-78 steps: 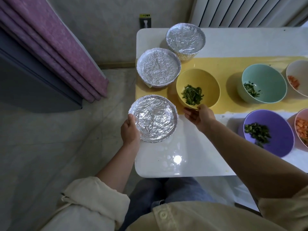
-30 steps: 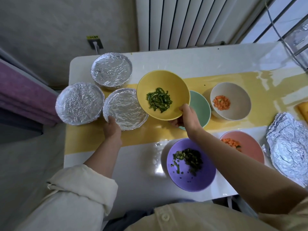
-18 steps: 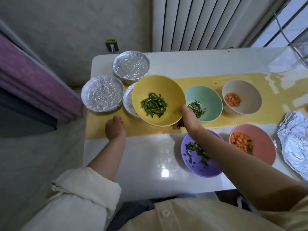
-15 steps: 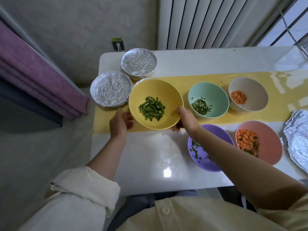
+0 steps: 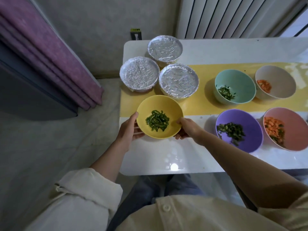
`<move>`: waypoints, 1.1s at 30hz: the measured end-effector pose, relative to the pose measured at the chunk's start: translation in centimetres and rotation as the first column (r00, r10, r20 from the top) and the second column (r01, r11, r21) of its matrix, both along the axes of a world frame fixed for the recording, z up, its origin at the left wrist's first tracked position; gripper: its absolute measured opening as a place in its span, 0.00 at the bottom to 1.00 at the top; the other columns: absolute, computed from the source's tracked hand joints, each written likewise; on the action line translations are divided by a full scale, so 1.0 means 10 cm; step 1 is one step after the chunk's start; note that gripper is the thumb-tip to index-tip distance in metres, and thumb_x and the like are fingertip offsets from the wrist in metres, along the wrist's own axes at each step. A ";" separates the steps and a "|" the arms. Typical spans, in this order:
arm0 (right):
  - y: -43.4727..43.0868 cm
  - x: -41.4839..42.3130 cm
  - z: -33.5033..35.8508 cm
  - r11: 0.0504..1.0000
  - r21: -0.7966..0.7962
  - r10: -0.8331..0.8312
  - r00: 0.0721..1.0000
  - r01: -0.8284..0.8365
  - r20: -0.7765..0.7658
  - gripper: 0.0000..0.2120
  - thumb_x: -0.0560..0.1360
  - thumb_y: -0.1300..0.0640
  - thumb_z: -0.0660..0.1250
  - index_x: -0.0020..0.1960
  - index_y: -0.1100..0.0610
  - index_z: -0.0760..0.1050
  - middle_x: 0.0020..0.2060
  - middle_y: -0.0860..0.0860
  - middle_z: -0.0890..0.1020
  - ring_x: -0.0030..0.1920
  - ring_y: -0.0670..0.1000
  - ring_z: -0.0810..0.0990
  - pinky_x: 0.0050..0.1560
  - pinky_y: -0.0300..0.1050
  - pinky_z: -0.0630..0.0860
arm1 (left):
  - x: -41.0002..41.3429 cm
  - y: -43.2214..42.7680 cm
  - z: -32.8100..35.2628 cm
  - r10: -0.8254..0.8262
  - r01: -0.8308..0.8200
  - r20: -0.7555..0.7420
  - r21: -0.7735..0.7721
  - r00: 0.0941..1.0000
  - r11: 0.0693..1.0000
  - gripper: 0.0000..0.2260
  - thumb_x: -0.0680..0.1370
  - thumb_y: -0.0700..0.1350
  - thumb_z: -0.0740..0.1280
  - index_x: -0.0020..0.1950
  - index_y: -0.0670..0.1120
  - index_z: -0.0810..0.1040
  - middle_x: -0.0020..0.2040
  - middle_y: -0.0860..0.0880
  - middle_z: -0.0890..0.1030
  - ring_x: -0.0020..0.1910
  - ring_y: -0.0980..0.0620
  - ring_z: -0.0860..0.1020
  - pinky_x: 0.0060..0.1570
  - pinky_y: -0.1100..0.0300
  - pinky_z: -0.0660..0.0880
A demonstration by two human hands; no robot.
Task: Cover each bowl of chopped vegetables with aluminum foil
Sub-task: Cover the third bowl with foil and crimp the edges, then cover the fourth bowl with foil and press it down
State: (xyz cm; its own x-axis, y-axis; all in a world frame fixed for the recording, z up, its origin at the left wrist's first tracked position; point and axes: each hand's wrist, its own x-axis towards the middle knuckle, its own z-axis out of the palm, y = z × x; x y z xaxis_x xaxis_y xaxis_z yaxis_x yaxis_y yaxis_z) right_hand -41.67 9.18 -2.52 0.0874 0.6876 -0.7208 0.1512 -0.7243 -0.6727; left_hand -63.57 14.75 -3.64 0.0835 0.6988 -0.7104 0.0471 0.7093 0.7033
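A yellow bowl (image 5: 150, 106) with green pepper strips (image 5: 157, 120) sits at the table's near left corner. My left hand (image 5: 129, 129) grips its left rim and my right hand (image 5: 187, 128) grips its right rim. Three foil-covered bowls stand behind it: one far back (image 5: 165, 49), one at the left edge (image 5: 139, 74), one beside it (image 5: 179, 80). Uncovered to the right are a mint bowl (image 5: 240, 80) with greens, a beige bowl (image 5: 280, 80) with carrot, a purple bowl (image 5: 240, 117) with greens and a pink bowl (image 5: 290, 119) with carrot.
The white table (image 5: 183, 155) has a yellow runner (image 5: 203, 100) across its middle. Its left edge drops to the floor, where a purple curtain (image 5: 50, 52) hangs. A radiator (image 5: 233, 15) stands behind the table. My legs are under the near edge.
My right hand carried the yellow bowl from the table's middle toward the near left corner. My left hand let go of the third foil-covered bowl and took the yellow bowl's left rim.
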 end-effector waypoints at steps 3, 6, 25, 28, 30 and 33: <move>-0.04 -0.12 -0.06 0.999 -0.037 0.023 1.000 -0.023 0.002 0.17 0.82 0.55 0.47 0.50 0.60 0.73 0.33 0.56 0.81 0.32 0.50 0.78 0.38 0.42 0.74 | -0.11 -0.03 -0.04 -0.049 0.049 -0.035 -0.018 0.998 0.999 0.15 0.80 0.55 0.63 0.58 0.45 0.78 0.46 0.45 0.82 0.45 0.48 0.81 0.44 0.54 0.80; -0.08 -0.20 -0.09 0.997 -0.063 0.041 0.999 -0.039 0.016 0.18 0.82 0.56 0.46 0.48 0.60 0.74 0.33 0.57 0.80 0.33 0.51 0.77 0.39 0.43 0.74 | -0.17 -0.04 -0.08 -0.094 0.091 -0.065 -0.049 0.993 0.995 0.14 0.81 0.53 0.62 0.58 0.45 0.78 0.47 0.45 0.82 0.45 0.48 0.81 0.45 0.53 0.80; -0.28 0.65 0.41 0.889 0.441 -0.254 0.934 0.123 0.252 0.13 0.79 0.65 0.57 0.55 0.59 0.78 0.42 0.55 0.83 0.35 0.50 0.81 0.36 0.40 0.74 | 0.95 -0.09 0.53 -0.230 0.420 -0.376 0.570 0.898 0.706 0.11 0.80 0.39 0.59 0.47 0.48 0.80 0.38 0.52 0.80 0.35 0.53 0.76 0.41 0.56 0.75; -0.56 1.21 0.43 0.836 0.513 -0.386 0.872 0.193 0.301 0.13 0.79 0.64 0.57 0.54 0.56 0.79 0.41 0.54 0.83 0.35 0.47 0.81 0.39 0.38 0.75 | 1.61 -0.29 0.58 -0.423 0.558 -0.365 0.541 0.830 0.629 0.10 0.80 0.39 0.60 0.49 0.48 0.80 0.41 0.50 0.81 0.37 0.51 0.77 0.43 0.56 0.75; -0.78 1.64 0.40 0.845 0.494 -0.435 0.800 0.205 0.412 0.13 0.79 0.64 0.59 0.57 0.56 0.79 0.45 0.53 0.83 0.41 0.48 0.81 0.47 0.43 0.76 | 2.02 -0.41 0.52 -0.460 0.666 -0.484 0.497 0.745 0.556 0.09 0.79 0.40 0.62 0.55 0.47 0.80 0.52 0.47 0.82 0.48 0.48 0.79 0.50 0.56 0.74; -1.08 2.25 0.36 0.889 0.422 -0.408 0.727 0.178 0.552 0.15 0.78 0.63 0.61 0.63 0.59 0.77 0.53 0.55 0.82 0.52 0.53 0.80 0.57 0.47 0.74 | 2.51 -0.54 0.41 -0.429 0.776 -0.678 0.351 0.597 0.525 0.14 0.79 0.43 0.63 0.65 0.45 0.74 0.64 0.44 0.75 0.60 0.45 0.75 0.57 0.55 0.71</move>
